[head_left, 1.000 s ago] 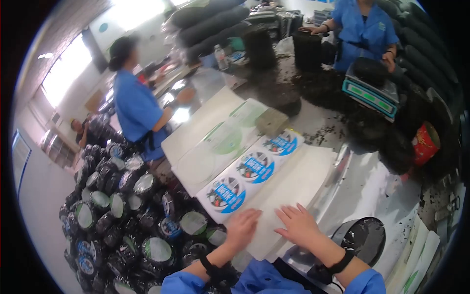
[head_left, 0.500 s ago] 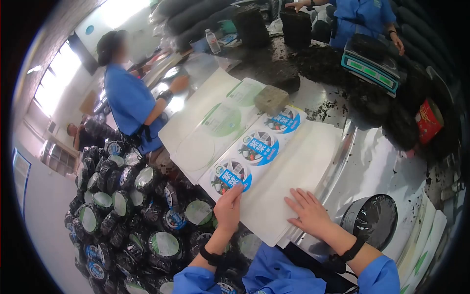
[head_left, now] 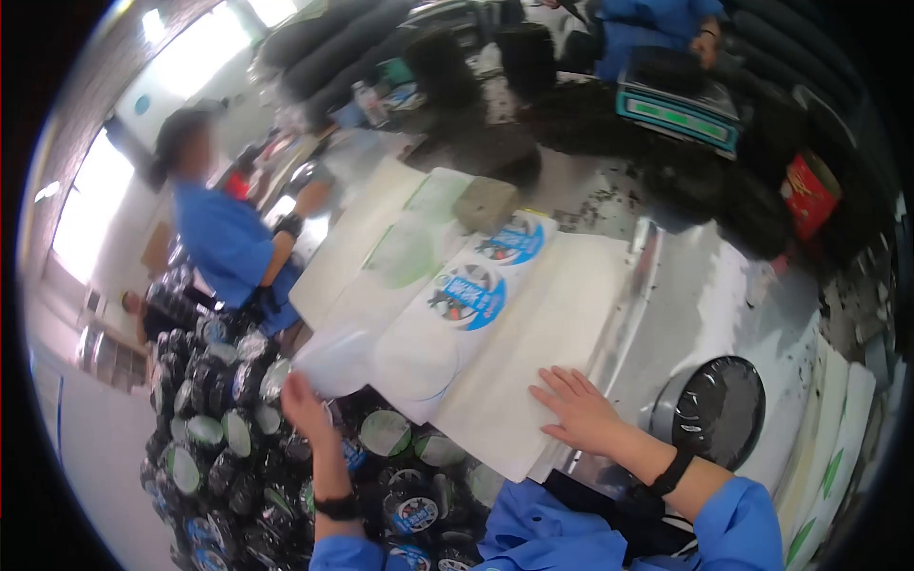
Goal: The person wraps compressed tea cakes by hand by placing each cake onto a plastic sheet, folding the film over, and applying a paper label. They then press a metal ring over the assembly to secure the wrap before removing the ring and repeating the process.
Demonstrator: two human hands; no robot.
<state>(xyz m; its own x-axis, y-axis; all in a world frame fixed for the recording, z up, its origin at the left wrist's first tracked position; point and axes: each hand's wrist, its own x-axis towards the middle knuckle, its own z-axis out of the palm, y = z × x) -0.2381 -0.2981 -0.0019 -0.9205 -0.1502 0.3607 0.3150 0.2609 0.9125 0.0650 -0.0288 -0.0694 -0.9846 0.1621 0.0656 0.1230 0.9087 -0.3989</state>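
Note:
Between the closed fingers of my left hand (head_left: pixel 307 407) is a thin round label (head_left: pixel 335 360), its pale back showing, over the edge of the label sheets. My right hand (head_left: pixel 579 409) lies flat with fingers spread on a stack of blank white sheets (head_left: pixel 547 328) and holds nothing. On the sheet strip, two blue round labels (head_left: pixel 468 297) remain visible, with a bare circle (head_left: pixel 416 364) at the near end. A brown block (head_left: pixel 486 205) rests on the far end of the sheets.
Black wrapped round packs (head_left: pixel 205 430) are heaped at the lower left. One wrapped pack (head_left: pixel 721 411) lies right of my right arm. A co-worker (head_left: pixel 224 243) stands at the left, another (head_left: pixel 657 29) at the back by a scale (head_left: pixel 678 116). A red can (head_left: pixel 809 195) is at the right.
The near blue label has come off the strip and is in my left hand, which has moved left. My right hand stays on the sheets. The view has shifted.

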